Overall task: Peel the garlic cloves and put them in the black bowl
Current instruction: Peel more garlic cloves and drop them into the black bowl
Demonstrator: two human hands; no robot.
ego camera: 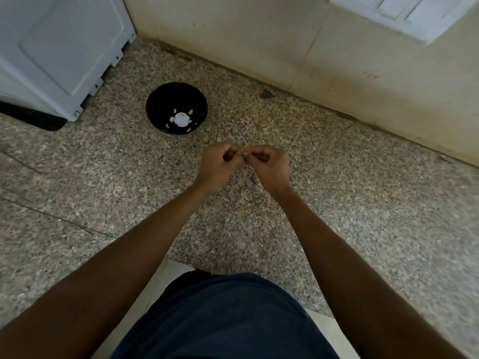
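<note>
While we are leaning over the speckled counter (337,203), the black bowl (166,99) is sitting at eleven o'clock from our hands, holding peeled cloves (181,118). Our left hand (216,165) and right hand (269,167) are pinching one small garlic clove (243,153) between curled fingertips.
</note>
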